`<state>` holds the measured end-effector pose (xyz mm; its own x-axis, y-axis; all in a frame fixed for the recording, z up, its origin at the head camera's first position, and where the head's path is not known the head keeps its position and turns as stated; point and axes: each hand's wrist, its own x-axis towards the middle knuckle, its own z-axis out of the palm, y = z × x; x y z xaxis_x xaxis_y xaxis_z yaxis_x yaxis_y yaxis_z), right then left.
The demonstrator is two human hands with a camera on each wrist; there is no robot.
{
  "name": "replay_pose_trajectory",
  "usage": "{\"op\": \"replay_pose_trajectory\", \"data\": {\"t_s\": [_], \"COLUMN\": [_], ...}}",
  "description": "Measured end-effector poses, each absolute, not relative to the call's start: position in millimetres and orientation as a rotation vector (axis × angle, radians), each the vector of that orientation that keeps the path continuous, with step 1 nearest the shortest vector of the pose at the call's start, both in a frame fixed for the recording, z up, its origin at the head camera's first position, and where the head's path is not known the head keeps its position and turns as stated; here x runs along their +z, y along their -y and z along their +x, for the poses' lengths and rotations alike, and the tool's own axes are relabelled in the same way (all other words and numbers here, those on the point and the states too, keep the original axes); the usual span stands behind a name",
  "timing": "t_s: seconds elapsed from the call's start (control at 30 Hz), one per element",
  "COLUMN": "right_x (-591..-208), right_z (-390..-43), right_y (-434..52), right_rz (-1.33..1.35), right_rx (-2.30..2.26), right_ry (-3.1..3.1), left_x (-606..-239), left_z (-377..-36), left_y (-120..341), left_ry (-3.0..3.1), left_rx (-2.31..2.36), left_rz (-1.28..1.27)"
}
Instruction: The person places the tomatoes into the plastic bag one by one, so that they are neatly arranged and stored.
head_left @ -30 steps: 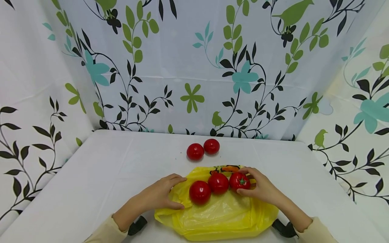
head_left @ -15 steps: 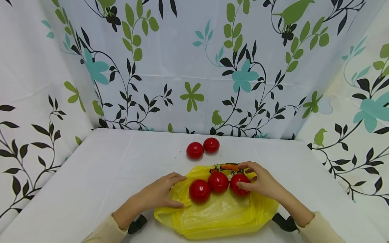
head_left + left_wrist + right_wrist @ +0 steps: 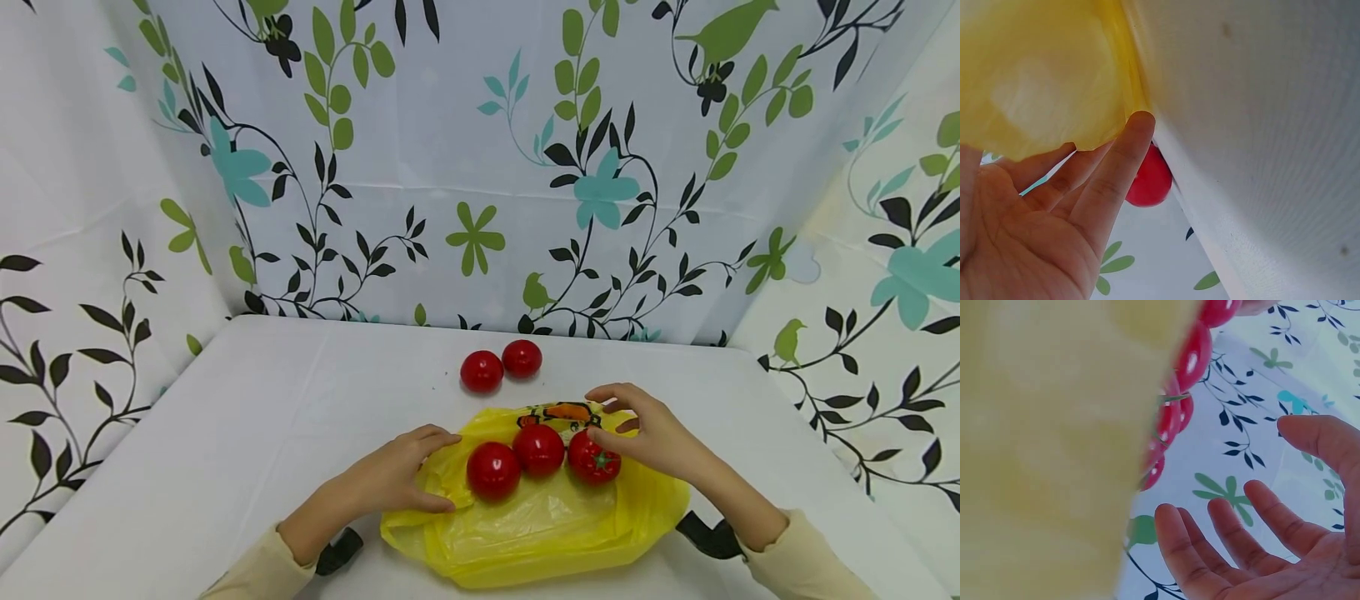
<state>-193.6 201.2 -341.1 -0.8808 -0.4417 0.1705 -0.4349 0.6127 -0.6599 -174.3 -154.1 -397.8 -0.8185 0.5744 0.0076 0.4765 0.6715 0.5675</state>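
Note:
Three shiny red tomatoes lie in a slanting row on a yellow plastic bag (image 3: 540,542): a left one (image 3: 492,472), a middle one (image 3: 538,450) and a right one (image 3: 588,454) with its green stem showing. My left hand (image 3: 390,479) rests at the bag's left edge, fingers spread and gently bent; in the left wrist view its fingers touch the yellow plastic (image 3: 1041,81). Just to the right of the right tomato hovers my right hand (image 3: 660,437), fingers apart and holding nothing. The right wrist view shows that hand (image 3: 1272,550) with a gap between it and the tomatoes.
Behind the bag, two more red tomatoes (image 3: 482,372) sit side by side on the white table (image 3: 300,417). Patterned curtains (image 3: 420,167) enclose the back and sides. A dark strap (image 3: 708,535) hangs under the right forearm, another (image 3: 340,552) by the left.
My right hand has let go of the right tomato and drawn away up and to the right. That tomato has turned, its stem now facing the near right. My left hand stays put.

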Motion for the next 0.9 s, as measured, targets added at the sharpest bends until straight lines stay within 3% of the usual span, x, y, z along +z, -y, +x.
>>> {"op": "replay_pose_trajectory", "data": {"t_s": [0.9], "right_x": [-321.1], "right_z": [-228.3], "right_y": [-186.3], "right_rz": [-0.877], "right_rx": [-1.172], "right_ry": [-2.742], "left_x": [-395.9], "left_z": [-174.0], "left_y": [156.7], "left_ry": [-2.704], "left_rx": [0.841], "left_rz": [0.858]}}
